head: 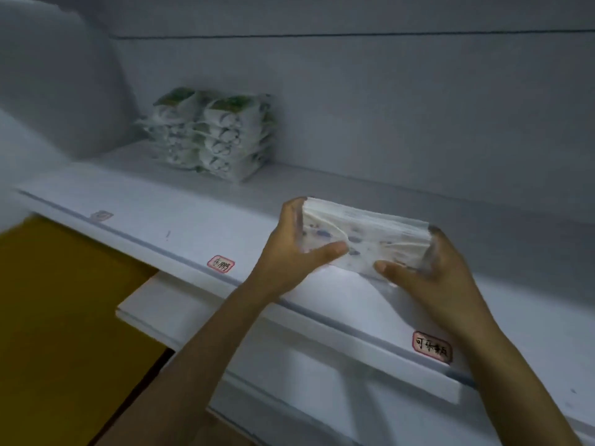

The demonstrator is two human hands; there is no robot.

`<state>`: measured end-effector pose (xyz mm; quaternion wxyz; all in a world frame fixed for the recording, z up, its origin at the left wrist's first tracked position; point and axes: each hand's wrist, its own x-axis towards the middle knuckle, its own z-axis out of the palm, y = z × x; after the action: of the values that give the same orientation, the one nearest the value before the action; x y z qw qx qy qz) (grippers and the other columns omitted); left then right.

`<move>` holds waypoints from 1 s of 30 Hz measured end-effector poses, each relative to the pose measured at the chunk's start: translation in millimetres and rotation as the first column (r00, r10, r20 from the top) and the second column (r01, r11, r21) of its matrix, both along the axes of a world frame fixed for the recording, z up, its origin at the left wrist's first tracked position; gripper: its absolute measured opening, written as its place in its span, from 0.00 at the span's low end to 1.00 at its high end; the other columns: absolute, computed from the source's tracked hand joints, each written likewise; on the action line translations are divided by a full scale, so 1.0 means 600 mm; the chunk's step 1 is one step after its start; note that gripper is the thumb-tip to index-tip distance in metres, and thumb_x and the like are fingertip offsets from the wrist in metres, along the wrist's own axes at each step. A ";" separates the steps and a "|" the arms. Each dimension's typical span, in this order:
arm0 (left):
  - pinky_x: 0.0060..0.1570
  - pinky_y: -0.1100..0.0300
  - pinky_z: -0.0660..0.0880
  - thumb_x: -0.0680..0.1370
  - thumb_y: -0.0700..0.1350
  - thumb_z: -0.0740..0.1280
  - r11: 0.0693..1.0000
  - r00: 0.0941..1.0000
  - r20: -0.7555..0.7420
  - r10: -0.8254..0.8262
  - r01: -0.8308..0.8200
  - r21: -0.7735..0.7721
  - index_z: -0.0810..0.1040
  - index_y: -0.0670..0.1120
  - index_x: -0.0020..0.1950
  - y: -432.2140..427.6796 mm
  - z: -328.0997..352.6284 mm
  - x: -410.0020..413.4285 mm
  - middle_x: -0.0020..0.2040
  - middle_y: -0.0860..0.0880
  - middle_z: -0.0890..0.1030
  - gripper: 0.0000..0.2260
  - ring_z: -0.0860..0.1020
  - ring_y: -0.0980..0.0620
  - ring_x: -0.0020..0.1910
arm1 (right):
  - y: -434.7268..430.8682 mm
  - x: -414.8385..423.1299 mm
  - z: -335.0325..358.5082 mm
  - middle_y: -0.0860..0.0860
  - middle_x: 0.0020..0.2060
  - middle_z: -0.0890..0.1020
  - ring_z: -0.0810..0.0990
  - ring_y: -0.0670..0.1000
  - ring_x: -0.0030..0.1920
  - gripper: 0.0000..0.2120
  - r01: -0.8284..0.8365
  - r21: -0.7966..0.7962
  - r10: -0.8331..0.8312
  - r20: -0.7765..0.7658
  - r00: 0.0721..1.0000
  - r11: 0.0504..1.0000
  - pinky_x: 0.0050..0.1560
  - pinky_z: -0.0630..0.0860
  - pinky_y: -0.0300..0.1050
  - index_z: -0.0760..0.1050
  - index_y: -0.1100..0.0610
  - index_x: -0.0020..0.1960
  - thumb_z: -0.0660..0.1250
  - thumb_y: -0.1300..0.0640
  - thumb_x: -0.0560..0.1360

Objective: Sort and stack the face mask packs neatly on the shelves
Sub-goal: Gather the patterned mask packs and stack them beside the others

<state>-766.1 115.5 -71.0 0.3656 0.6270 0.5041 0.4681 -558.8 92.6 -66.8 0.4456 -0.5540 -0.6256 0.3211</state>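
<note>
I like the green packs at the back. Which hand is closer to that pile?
Left. The left hand, gripping one end of the mask pack, sits below and right of the green pile. The right hand grips the far end, farther right.

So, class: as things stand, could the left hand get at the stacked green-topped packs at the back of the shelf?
Probably not yet: the left hand grips the mask bundle together with the right hand. The shelf towards the stacked packs lies bare, so nothing else blocks it.

White mask pack (367, 239) with blue blotches at 3 o'clock; green-topped white packs (209, 133) at 11; white shelf (161, 220), red-bordered labels (221, 264).
</note>
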 end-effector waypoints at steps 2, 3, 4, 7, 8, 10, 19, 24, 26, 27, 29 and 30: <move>0.54 0.72 0.72 0.73 0.48 0.74 0.993 0.983 -0.144 -0.116 0.114 -0.021 0.61 0.55 0.70 0.027 -0.004 -0.024 0.60 0.62 0.75 0.31 0.76 0.62 0.56 | 0.001 0.001 -0.008 0.38 0.50 0.80 0.79 0.36 0.49 0.19 0.064 -0.020 -0.062 0.072 0.995 0.998 0.50 0.75 0.36 0.73 0.48 0.60 0.74 0.54 0.71; 0.56 0.68 0.73 0.74 0.48 0.73 0.988 0.964 -0.216 -0.154 0.156 -0.009 0.61 0.53 0.71 0.043 -0.002 -0.035 0.61 0.58 0.76 0.31 0.76 0.59 0.58 | 0.001 -0.001 -0.010 0.37 0.51 0.80 0.78 0.36 0.50 0.19 0.085 -0.027 -0.081 0.105 0.991 0.996 0.50 0.74 0.35 0.73 0.48 0.60 0.73 0.52 0.72; 0.58 0.64 0.73 0.75 0.48 0.72 0.982 0.944 -0.278 -0.180 0.188 0.003 0.61 0.52 0.72 0.060 0.002 -0.044 0.62 0.56 0.76 0.30 0.76 0.56 0.59 | 0.001 -0.002 -0.008 0.37 0.52 0.80 0.78 0.37 0.52 0.18 0.094 -0.038 -0.088 0.136 0.987 0.995 0.51 0.74 0.35 0.73 0.48 0.62 0.71 0.51 0.73; 0.50 0.63 0.78 0.76 0.48 0.71 0.972 0.917 -0.332 -0.223 0.235 -0.003 0.61 0.52 0.73 0.122 0.015 -0.062 0.60 0.53 0.78 0.29 0.79 0.54 0.54 | 0.038 -0.008 0.011 0.39 0.56 0.78 0.77 0.43 0.56 0.20 0.094 -0.145 -0.058 0.234 0.970 0.985 0.55 0.72 0.41 0.72 0.48 0.65 0.70 0.49 0.74; 0.44 0.64 0.77 0.75 0.48 0.71 0.974 0.918 -0.330 -0.221 0.226 -0.022 0.59 0.54 0.74 0.147 0.016 -0.065 0.58 0.52 0.77 0.32 0.80 0.55 0.51 | 0.061 -0.011 0.016 0.41 0.57 0.78 0.78 0.45 0.56 0.22 0.088 -0.187 -0.047 0.216 0.975 0.978 0.58 0.73 0.43 0.72 0.49 0.65 0.72 0.50 0.73; 0.40 0.64 0.74 0.74 0.49 0.73 0.980 0.921 -0.337 -0.196 0.190 -0.049 0.52 0.57 0.77 0.199 0.013 -0.068 0.57 0.50 0.75 0.40 0.79 0.52 0.47 | 0.118 -0.018 0.017 0.47 0.58 0.80 0.79 0.49 0.57 0.26 0.148 -0.241 -0.104 0.186 0.977 0.959 0.62 0.74 0.49 0.72 0.53 0.64 0.76 0.51 0.69; 0.55 0.58 0.72 0.72 0.45 0.75 0.993 0.923 -0.383 -0.025 0.067 0.098 0.74 0.47 0.63 0.341 -0.023 -0.035 0.63 0.46 0.70 0.21 0.77 0.46 0.53 | 0.280 -0.054 -0.009 0.55 0.63 0.77 0.75 0.57 0.64 0.34 0.547 -0.130 -0.469 0.378 0.798 0.827 0.62 0.71 0.50 0.64 0.52 0.70 0.73 0.43 0.70; 0.50 0.61 0.72 0.69 0.44 0.76 0.996 0.963 -0.270 0.023 0.001 0.087 0.78 0.48 0.54 0.364 -0.035 -0.037 0.55 0.50 0.72 0.15 0.77 0.50 0.47 | 0.286 -0.058 -0.033 0.50 0.62 0.75 0.76 0.54 0.62 0.33 0.601 -0.031 -0.561 0.325 0.762 0.799 0.58 0.70 0.47 0.64 0.50 0.69 0.74 0.43 0.69; 0.48 0.64 0.69 0.70 0.43 0.75 0.995 0.955 -0.294 0.042 -0.012 0.104 0.79 0.48 0.51 0.364 -0.035 -0.036 0.54 0.51 0.71 0.12 0.75 0.52 0.47 | 0.289 -0.059 -0.037 0.49 0.60 0.76 0.75 0.52 0.61 0.27 0.578 0.012 -0.557 0.285 0.780 0.816 0.56 0.69 0.45 0.69 0.48 0.65 0.73 0.43 0.70; 0.47 0.66 0.67 0.70 0.43 0.74 0.994 0.950 -0.307 0.056 -0.023 0.110 0.79 0.47 0.50 0.361 -0.033 -0.036 0.54 0.52 0.70 0.11 0.74 0.54 0.46 | 0.291 -0.060 -0.037 0.48 0.60 0.76 0.75 0.51 0.61 0.24 0.558 0.022 -0.540 0.289 0.791 0.829 0.55 0.68 0.44 0.72 0.48 0.63 0.73 0.43 0.70; 0.46 0.68 0.65 0.71 0.43 0.73 0.993 0.942 -0.326 0.078 -0.044 0.110 0.79 0.46 0.50 0.359 -0.032 -0.038 0.56 0.52 0.69 0.09 0.73 0.55 0.44 | 0.295 -0.064 -0.036 0.48 0.59 0.75 0.76 0.51 0.60 0.19 0.516 0.030 -0.498 0.316 0.807 0.856 0.56 0.69 0.44 0.75 0.46 0.58 0.72 0.41 0.71; 0.46 0.67 0.66 0.72 0.44 0.72 0.992 0.936 -0.341 0.092 -0.056 0.114 0.79 0.46 0.51 0.359 -0.031 -0.041 0.57 0.51 0.69 0.09 0.73 0.54 0.45 | 0.296 -0.065 -0.036 0.47 0.59 0.76 0.77 0.51 0.58 0.18 0.498 0.038 -0.481 0.331 0.812 0.866 0.56 0.70 0.45 0.76 0.46 0.57 0.71 0.40 0.71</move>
<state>-790.4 330.8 -89.7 0.2208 0.6979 0.5590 0.3895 -597.8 270.1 -88.2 0.3879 -0.7530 -0.5190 0.1142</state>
